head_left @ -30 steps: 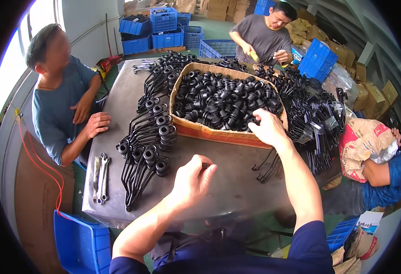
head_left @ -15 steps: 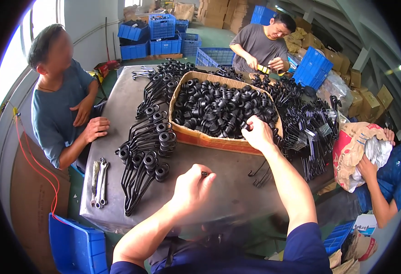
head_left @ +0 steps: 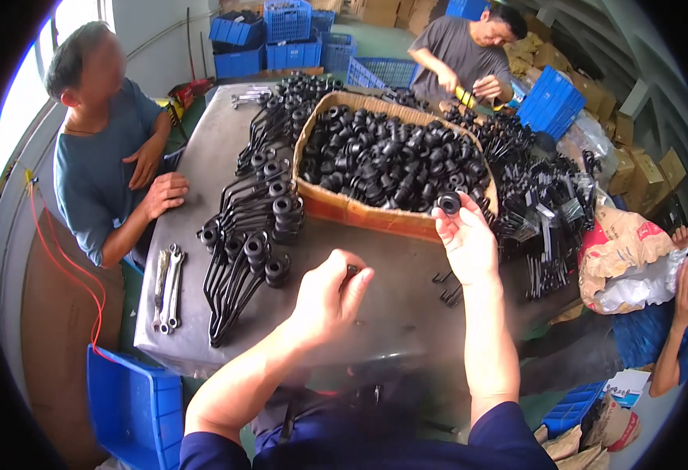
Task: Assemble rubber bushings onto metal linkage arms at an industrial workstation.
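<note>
My right hand [head_left: 469, 243] pinches a black rubber bushing [head_left: 449, 204] between thumb and fingers, just over the near right edge of a cardboard box [head_left: 375, 215]. Inside the box lies a heap of similar black bushings [head_left: 391, 160]. My left hand [head_left: 330, 294] is closed in a fist above the table, left of the right hand. A small dark end shows by its thumb; the rest is hidden in the fingers. Black bent rods with bushings on them [head_left: 238, 274] lie in rows to the left of the box.
Wrenches [head_left: 170, 290] lie at the left of the dark table [head_left: 383, 313]. Thin black rods [head_left: 544, 211] pile up on the right. A person sits at the left [head_left: 109, 164], another works across the table [head_left: 461, 59], and a third holds a paper sack [head_left: 622, 254] at right.
My right hand has lifted out of the bushing heap and turned palm up, a bushing now showing in its fingers. My left fist stays closed. The far person has tilted the yellow object.
</note>
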`<state>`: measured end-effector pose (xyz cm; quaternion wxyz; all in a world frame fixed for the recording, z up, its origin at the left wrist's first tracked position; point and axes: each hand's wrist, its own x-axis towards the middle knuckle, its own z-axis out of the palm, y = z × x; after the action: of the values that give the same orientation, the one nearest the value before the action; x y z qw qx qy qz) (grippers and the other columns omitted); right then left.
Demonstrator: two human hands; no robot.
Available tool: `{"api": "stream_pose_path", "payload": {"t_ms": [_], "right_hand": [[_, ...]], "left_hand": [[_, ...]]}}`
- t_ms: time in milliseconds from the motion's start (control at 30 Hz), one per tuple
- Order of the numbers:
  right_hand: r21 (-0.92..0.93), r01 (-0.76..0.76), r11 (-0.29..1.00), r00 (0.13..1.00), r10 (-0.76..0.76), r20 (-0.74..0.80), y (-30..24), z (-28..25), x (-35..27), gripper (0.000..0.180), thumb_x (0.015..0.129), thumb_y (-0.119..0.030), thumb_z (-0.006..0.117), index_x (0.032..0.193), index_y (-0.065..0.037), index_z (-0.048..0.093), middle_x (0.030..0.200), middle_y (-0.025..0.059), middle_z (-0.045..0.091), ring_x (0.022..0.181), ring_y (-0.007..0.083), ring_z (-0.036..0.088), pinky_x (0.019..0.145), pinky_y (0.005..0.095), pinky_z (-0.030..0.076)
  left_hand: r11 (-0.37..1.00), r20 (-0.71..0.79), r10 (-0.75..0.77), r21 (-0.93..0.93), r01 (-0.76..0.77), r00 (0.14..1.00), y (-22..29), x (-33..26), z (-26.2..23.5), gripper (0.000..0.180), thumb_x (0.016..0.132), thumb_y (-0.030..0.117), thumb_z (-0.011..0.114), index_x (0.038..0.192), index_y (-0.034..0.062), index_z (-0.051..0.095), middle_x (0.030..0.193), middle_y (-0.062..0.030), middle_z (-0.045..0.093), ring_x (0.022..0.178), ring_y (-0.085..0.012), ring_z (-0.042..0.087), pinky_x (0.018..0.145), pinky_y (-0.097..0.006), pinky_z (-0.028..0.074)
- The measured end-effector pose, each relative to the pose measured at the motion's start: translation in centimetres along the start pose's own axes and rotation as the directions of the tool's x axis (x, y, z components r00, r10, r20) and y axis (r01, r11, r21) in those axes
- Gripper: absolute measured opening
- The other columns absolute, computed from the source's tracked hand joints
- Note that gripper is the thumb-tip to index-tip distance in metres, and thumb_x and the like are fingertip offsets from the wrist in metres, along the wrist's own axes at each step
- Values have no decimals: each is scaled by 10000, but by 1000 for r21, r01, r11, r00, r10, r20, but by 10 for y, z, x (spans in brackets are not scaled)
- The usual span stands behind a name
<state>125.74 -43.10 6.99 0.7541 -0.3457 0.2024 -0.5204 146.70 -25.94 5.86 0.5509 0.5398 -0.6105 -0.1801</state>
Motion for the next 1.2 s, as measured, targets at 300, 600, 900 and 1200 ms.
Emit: {"api": "stream_pose_path", "payload": {"t_ms": [300, 600, 900, 1200], "right_hand": [[-557, -119, 822, 966, 226, 126, 70, 7, -89, 442, 848, 59, 706, 1244, -20, 525, 1010, 38, 630, 854, 112, 619, 768, 270, 546], [-855, 317, 410, 924, 71, 376, 95, 19, -118, 397, 793, 27, 753, 1154, -33, 599, 893, 61, 593, 734, 146, 599, 656, 276, 525], [-903, 342, 260, 921, 96, 376, 89, 31, -118, 407, 750, 14, 749, 1125, -62, 610, 864, 57, 575, 673, 157, 579, 603, 293, 496], [-932, 362, -20, 911, 222, 349, 78, 53, -108, 308, 771, -83, 698, 1061, -76, 594, 913, 113, 604, 770, 345, 638, 674, 451, 522]], "left_hand": [[994, -36, 93, -57, -95, 995, -6, 8, 3, 137, 995, 144, 598, 1006, 22, 539, 685, -36, 553, 567, -115, 492, 535, -271, 424], [992, -68, 118, -24, -120, 991, -1, -2, -1, 155, 934, 131, 671, 963, 17, 572, 764, -124, 589, 591, -287, 599, 535, -360, 486], [980, -70, 183, -59, -188, 981, -1, -9, -2, 141, 895, 107, 704, 916, 22, 593, 810, -111, 594, 628, -288, 605, 543, -365, 497], [982, -73, 168, -75, -174, 983, -1, -9, -2, 138, 891, 104, 705, 919, 28, 593, 817, -115, 600, 651, -299, 619, 551, -370, 503]]}}
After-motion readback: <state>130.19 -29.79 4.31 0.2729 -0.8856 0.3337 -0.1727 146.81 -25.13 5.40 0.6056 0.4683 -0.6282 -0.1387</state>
